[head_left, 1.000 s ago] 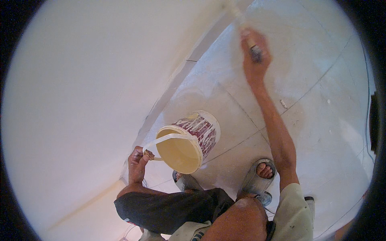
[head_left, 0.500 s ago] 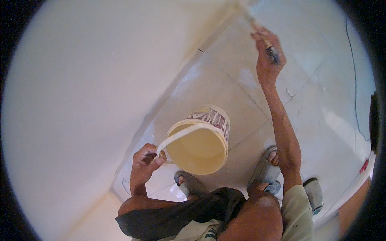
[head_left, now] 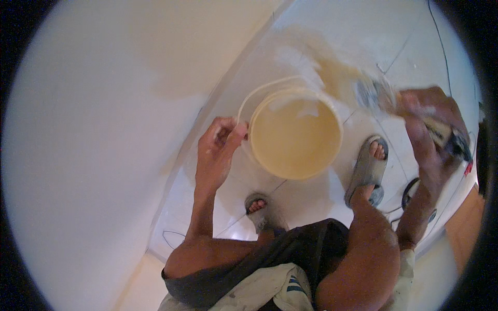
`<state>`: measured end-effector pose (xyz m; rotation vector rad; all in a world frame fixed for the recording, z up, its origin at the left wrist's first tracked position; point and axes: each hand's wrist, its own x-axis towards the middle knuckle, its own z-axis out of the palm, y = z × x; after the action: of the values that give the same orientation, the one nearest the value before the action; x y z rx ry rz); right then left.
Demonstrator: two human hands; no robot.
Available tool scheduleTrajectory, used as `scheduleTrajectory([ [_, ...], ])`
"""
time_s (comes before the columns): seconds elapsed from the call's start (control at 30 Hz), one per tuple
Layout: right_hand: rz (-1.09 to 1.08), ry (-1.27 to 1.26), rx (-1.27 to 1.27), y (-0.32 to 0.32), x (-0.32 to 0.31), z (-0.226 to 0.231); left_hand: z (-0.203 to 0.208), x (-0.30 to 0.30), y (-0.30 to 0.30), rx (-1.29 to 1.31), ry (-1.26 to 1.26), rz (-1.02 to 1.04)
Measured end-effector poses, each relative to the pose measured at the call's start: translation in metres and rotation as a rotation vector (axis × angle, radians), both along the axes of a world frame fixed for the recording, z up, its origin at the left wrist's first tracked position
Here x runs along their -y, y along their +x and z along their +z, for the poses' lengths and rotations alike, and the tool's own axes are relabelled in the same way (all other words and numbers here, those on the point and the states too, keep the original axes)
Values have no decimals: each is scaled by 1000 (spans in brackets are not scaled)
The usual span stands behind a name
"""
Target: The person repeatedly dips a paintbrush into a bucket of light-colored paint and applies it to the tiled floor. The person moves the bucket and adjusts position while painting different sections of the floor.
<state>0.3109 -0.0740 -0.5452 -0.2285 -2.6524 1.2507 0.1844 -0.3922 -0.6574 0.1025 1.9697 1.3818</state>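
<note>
My left hand (head_left: 220,147) pinches the white handle (head_left: 252,94) of a cream plastic bucket (head_left: 295,176), at the bucket's left side. The bucket is tipped so its mouth faces me, and its inside looks pale yellow. What lies at the bottom is hard to make out. In my right hand (head_left: 433,111), on the right, is a paintbrush (head_left: 374,96), its bristle end pointing left toward the bucket. Motion blurs the bristles, while the dark handle end sticks out behind the fingers. Brush and bucket are apart.
A pale wall (head_left: 114,124) rises along the left, meeting the tiled floor (head_left: 332,36) at a slanting edge. My sandalled feet stand below the bucket, the right sandal (head_left: 358,176) close to it. A dark cable (head_left: 443,46) runs along the far right floor.
My right hand with the paintbrush has swung from the wall's foot at the top back toward me and right. The left hand and bucket have shifted up and right in view, the mouth facing me more.
</note>
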Motion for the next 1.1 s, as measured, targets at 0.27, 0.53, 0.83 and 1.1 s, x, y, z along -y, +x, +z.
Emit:
scheduleTrajectory([
  [0.27, -21, -102, 235, 8, 93, 7, -16, 12, -4, -12, 64, -61],
  [0.53, 106, -23, 421, -30, 107, -47, -27, 22, -27, 11, 210, -70],
  [0.83, 36, -75, 329, -11, 93, -46, 14, 5, -24, -167, 339, -149],
  [1.1, -19, -103, 433, -3, 78, -33, 28, -6, -11, -200, 252, -33],
])
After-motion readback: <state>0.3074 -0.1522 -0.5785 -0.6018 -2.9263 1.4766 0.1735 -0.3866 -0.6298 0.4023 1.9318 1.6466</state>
